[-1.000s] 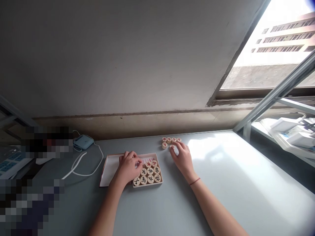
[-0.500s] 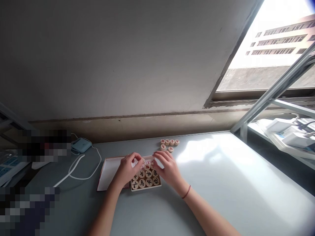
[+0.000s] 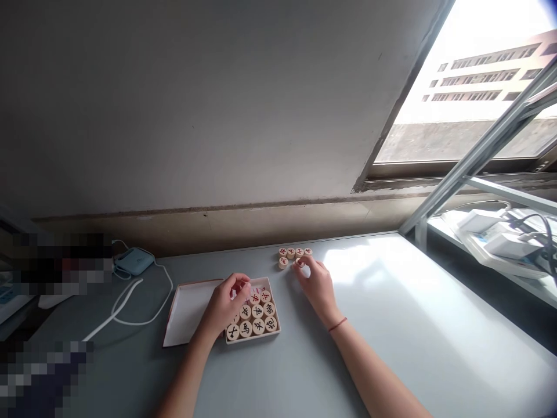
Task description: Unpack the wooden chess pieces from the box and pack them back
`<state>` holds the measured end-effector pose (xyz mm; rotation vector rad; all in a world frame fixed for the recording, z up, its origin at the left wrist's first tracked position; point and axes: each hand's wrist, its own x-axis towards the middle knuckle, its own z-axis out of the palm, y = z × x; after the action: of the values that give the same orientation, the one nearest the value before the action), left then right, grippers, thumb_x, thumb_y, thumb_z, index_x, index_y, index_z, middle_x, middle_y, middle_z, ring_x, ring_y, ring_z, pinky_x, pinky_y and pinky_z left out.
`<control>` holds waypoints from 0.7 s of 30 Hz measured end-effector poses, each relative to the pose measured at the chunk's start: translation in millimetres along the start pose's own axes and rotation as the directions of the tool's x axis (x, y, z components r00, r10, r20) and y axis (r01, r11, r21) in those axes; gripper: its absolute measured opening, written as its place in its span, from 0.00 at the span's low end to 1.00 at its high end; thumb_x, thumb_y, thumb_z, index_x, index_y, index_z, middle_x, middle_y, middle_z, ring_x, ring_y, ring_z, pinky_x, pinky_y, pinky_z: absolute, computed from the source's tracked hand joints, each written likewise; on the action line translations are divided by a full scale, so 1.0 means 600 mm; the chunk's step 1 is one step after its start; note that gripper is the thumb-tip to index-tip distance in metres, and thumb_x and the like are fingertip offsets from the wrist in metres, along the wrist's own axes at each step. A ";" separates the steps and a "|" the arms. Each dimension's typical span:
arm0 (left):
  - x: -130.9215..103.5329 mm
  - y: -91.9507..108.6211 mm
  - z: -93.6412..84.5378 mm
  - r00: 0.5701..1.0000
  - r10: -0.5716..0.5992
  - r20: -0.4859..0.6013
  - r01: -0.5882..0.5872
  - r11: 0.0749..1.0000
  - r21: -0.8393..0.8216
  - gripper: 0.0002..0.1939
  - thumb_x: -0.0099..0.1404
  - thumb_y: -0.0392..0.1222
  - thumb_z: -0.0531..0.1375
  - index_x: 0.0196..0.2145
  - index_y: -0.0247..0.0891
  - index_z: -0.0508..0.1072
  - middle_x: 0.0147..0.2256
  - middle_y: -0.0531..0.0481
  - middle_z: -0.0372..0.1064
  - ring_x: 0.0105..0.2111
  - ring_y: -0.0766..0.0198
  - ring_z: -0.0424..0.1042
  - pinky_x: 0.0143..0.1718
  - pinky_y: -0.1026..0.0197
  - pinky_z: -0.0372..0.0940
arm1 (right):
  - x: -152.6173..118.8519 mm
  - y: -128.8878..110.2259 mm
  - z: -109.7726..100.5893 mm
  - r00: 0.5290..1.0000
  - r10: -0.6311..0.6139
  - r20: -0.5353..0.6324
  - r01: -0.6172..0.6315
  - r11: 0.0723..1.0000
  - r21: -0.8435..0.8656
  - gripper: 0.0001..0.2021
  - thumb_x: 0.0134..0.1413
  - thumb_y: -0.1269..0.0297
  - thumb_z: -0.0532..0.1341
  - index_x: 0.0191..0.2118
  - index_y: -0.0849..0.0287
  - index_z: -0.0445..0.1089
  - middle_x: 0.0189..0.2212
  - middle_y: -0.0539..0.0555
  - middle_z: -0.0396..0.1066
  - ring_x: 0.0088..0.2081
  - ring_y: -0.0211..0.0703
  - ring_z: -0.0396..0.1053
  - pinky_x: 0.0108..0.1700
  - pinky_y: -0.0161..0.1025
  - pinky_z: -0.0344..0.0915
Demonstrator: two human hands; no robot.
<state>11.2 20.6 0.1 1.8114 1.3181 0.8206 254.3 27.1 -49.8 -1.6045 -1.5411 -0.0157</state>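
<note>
A shallow white box (image 3: pixel 255 339) holds several round wooden Chinese chess pieces, black-marked ones (image 3: pixel 246 329) in front and red-marked ones (image 3: pixel 255 298) behind. My left hand (image 3: pixel 224 303) hovers over the box's left side, thumb and fingertips close together; what they hold, if anything, is hidden. Past the box to the right, my right hand (image 3: pixel 319 290) has thumb and fingers closed around a red-marked chess piece (image 3: pixel 300 263) on the table. Beside it stand a back row of red-marked pieces (image 3: pixel 291 253) and one single piece (image 3: pixel 283 263) in front.
The open box lid (image 3: pixel 191 310) lies left of the box, inside up. A light blue device (image 3: pixel 136 261) and a white cable (image 3: pixel 115 310) are on the grey table (image 3: pixel 304 371) at left. A metal frame (image 3: pixel 452 168) with a loaded shelf stands at right, by the window.
My right hand has left the box and moved right and away, to the front-row piece by the red group. My left hand stays over the box. The view has shifted slightly.
</note>
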 end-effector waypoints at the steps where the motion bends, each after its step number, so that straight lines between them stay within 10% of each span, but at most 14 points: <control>1: 0.000 0.000 -0.001 1.000 0.002 -0.010 -0.002 1.000 0.008 0.12 0.66 0.51 0.53 0.37 0.41 0.70 0.31 0.52 0.70 0.31 0.64 0.69 0.35 0.63 0.64 | 0.002 0.010 0.000 0.999 0.027 0.017 -0.027 0.999 -0.037 0.07 0.60 0.60 0.55 0.36 0.55 0.68 0.32 0.55 0.75 0.35 0.50 0.70 0.35 0.43 0.65; 21: 0.002 0.004 -0.002 0.998 0.056 -0.015 -0.054 0.989 0.137 0.14 0.66 0.49 0.51 0.33 0.41 0.73 0.30 0.52 0.73 0.30 0.63 0.69 0.33 0.63 0.63 | -0.005 0.028 0.025 0.991 0.017 0.132 0.007 0.984 -0.180 0.10 0.60 0.65 0.54 0.43 0.56 0.71 0.39 0.54 0.76 0.41 0.50 0.69 0.41 0.43 0.61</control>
<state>11.5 21.4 3.2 1.9588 1.3709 0.7954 259.1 36.3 -70.3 -1.7822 -1.6776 -0.0467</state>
